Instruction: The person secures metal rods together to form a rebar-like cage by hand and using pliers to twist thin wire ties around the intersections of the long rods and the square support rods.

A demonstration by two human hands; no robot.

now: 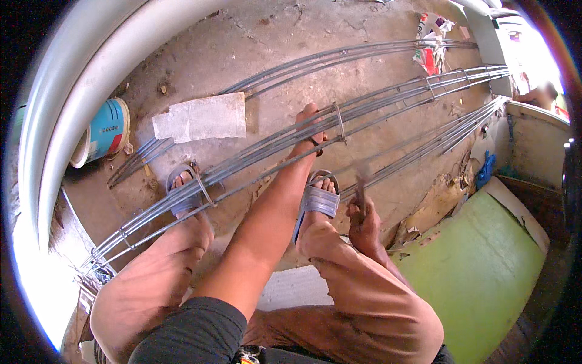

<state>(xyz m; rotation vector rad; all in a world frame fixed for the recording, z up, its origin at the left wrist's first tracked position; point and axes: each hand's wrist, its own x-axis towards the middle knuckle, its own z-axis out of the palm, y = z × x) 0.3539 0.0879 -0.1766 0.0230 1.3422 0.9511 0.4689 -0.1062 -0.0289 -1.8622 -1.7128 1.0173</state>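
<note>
A long cage of steel reinforcing bars (388,97), with square wire stirrups (339,122) round it, runs slantwise across the floor before me. My left hand (308,124) is closed on the bars, just left of a stirrup; its fingers are partly hidden among them. Below and to the right, my right hand (365,225) grips a slim dark hand tool (361,193) that points upward. Motion smears the tool's tip, so its exact kind is unclear. That tool is apart from the stirrup. The cage's left part passes over my sandalled left foot (183,185).
Loose rods (357,51) lie beyond the cage, more rods (448,132) at right. A pale flat slab (203,116) rests over some rods. A blue bucket (109,130) lies beside large grey pipes (79,79). A green board (473,267) is at lower right.
</note>
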